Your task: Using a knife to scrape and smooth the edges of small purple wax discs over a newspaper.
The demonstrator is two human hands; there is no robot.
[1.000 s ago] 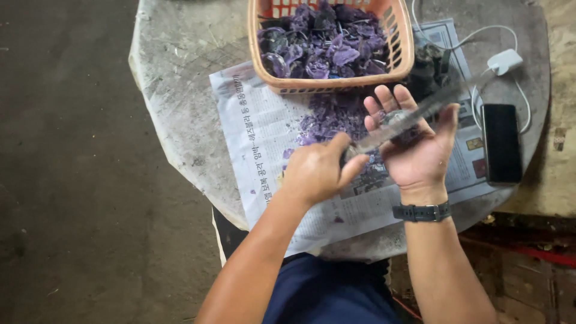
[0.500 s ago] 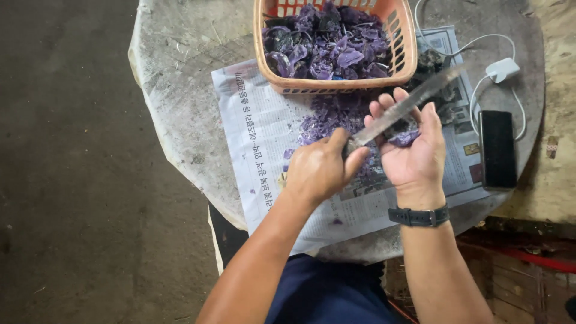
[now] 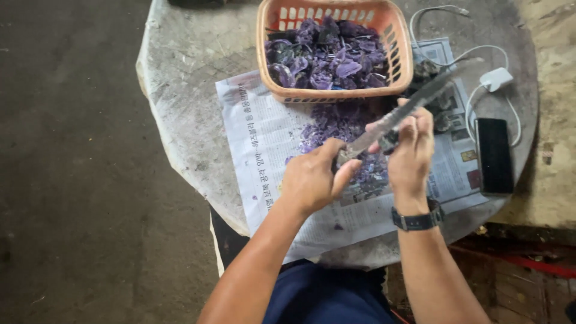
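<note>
1. Head view, the hands: The left hand (image 3: 312, 180) was closed in a fist around the handle of a long knife (image 3: 408, 105). The blade ran up and to the right from that fist, so its long axis lay diagonally across the work, with its tip out over the newspaper (image 3: 270, 144) near the white charger (image 3: 497, 78).

2. Head view, the other hand: The right hand (image 3: 411, 153), with a dark watch (image 3: 419, 219) on its wrist, was curled around a small dark piece (image 3: 389, 141) pressed right against the middle of the blade. What the piece was could not be told. The right hand was the nearer one to the cutting edge; the left sat at the handle end, down and to the left of it.

3. Head view, surroundings: Purple scraps (image 3: 336, 126) lay on the newspaper just under the hands. An orange basket (image 3: 336, 90) full of purple pieces stood just beyond, near the top of the round stone counter (image 3: 186, 120). A black phone (image 3: 493, 156) lay to the right, its cable looping away.
</note>
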